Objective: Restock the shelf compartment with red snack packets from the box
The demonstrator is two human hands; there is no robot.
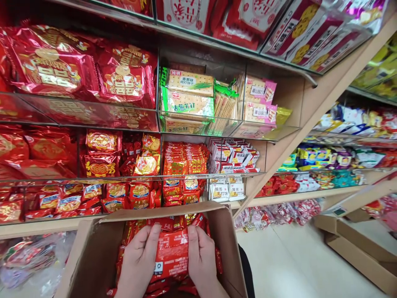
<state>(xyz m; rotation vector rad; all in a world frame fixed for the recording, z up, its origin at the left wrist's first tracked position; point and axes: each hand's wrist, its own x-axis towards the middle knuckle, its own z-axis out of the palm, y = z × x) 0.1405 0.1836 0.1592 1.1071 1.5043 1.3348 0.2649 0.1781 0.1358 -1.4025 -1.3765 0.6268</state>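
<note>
My left hand [141,256] and my right hand [201,254] are over an open cardboard box [96,248]. Between them they grip red snack packets [172,252], thumbs on top and fingers curled round the sides. The top packet shows printed text and a small white label near my left thumb. More red and gold packets [133,231] lie in the box beneath and around my hands. How many packets I hold is hidden by my fingers.
Shelves with clear dividers [198,174] rise beyond the box, holding red packets, green cracker packs [187,103] and white packets [237,155]. A wooden upright [325,99] slants at the right. Another cardboard box [359,252] lies on the floor.
</note>
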